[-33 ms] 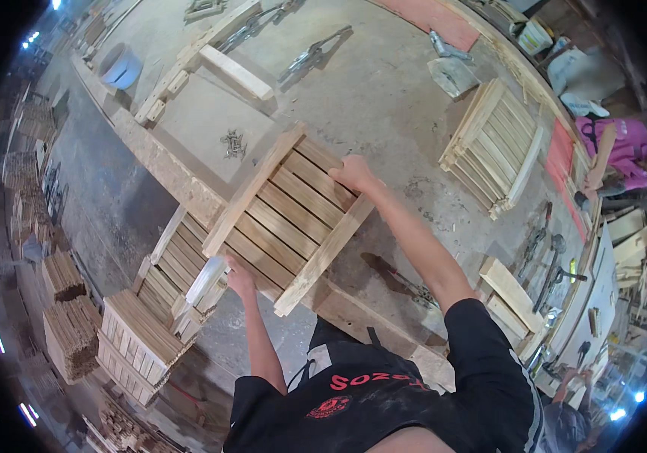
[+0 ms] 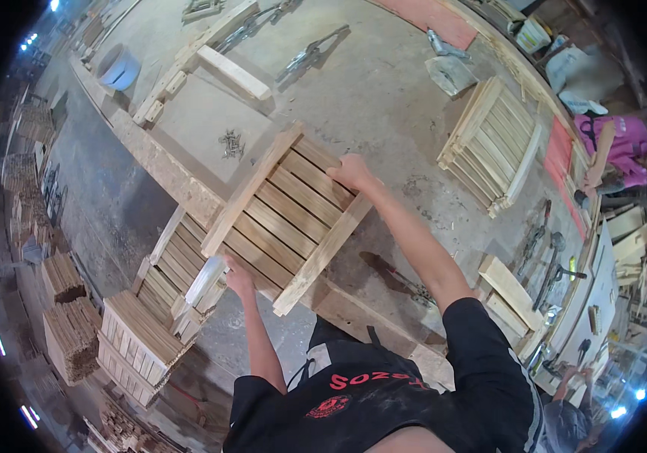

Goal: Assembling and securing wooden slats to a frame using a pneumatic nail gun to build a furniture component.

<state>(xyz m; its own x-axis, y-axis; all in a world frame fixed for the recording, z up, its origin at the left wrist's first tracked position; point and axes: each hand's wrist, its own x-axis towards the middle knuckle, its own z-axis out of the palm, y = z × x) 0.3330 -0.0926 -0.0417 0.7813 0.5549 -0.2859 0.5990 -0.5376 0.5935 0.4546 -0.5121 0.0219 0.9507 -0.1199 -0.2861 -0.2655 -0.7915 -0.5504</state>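
Note:
A slatted wooden panel (image 2: pixel 287 214), with two long side rails and several parallel slats between them, is held tilted in front of me above the worktable. My right hand (image 2: pixel 351 174) is closed round the panel's far right end, fingers over the outer slat. At the near left end, my left hand (image 2: pixel 239 278) grips the outer slat; its fingertips are partly hidden by the panel. Just left of that hand stand more slatted panels (image 2: pixel 186 245), leaning in a row. A small heap of screws or similar metal fittings (image 2: pixel 231 143) lies on the tabletop beyond the panel.
Stacked slatted panels (image 2: pixel 493 147) lie at the right on the table. Clamps (image 2: pixel 312 54), a pale wooden bar (image 2: pixel 234 72) and a blue bucket (image 2: pixel 119 68) are farther off. Bundled wood strips (image 2: pixel 73 340) stand at left. A person in pink (image 2: pixel 616 147) is at the far right.

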